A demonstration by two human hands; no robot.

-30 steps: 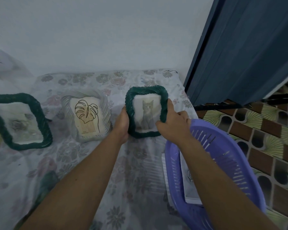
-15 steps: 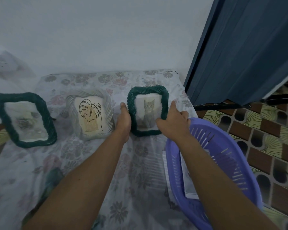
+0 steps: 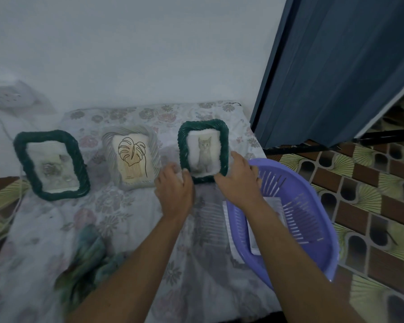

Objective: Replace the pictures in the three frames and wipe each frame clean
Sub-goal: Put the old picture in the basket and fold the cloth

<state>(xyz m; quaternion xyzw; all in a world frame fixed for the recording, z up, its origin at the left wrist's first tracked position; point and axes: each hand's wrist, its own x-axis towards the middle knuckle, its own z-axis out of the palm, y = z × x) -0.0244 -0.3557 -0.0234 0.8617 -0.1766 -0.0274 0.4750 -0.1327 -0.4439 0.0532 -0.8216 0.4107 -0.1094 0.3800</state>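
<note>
Left hand (image 3: 175, 186): your fingers are curled, thumb tip against the lower-left corner of the cat frame (image 3: 203, 151); grip or mere touch cannot be told. Right hand (image 3: 239, 180): your thumb lies straight up the frame's right edge, forefinger on the lower-right corner, fingers relaxed, not clamped. Hands apart, one at each lower corner.

Cat frame: dark green, upright, at the right rear of the floral-clothed table (image 3: 131, 229). Pale frame (image 3: 132, 157) with a leaf drawing just to its left; another green frame (image 3: 51, 164) further left. Blurred green cloth (image 3: 86, 259) near the front edge. Purple basket (image 3: 313, 206) at the table's right, under your right forearm.
</note>
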